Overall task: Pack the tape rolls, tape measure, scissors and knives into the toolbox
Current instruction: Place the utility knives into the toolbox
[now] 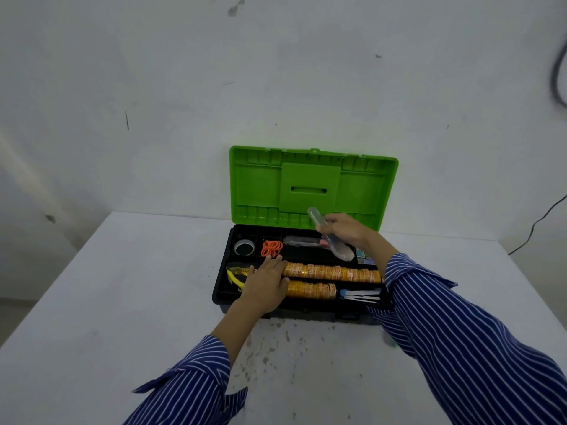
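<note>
A black plastic toolbox (222, 282) with its bright green lid (313, 187) standing open against the wall sat at the far edge of a white table (122, 302). The left hand (266, 285), fingers straight and lying flat with nothing in its grasp, rested on the left end of two long rows of yellow-and-orange tape rolls (334, 274) laid side by side along the front of the box's tray. Just left of that hand a yellow tape measure (236, 276) lay in the tray's left compartment, partly hidden by the fingers. The right hand (345, 230) hovered over the rear of the tray with its fingers curled round a slim knife in clear plastic wrapping (329, 236), which was tilted, one end up before the lid and the other down near the tray. Behind the tape rows, a second wrapped knife with a pink end (302, 241) lay flat in a rear compartment. To its left were a bunch of orange rubber rings (271, 248) and a small round silver-rimmed tape roll (244, 247), each in its own pocket. A blue-and-silver tool (360, 294), too blurred to identify, lay at the front right corner. Both forearms wore blue sleeves with white stripes (460, 317).
</note>
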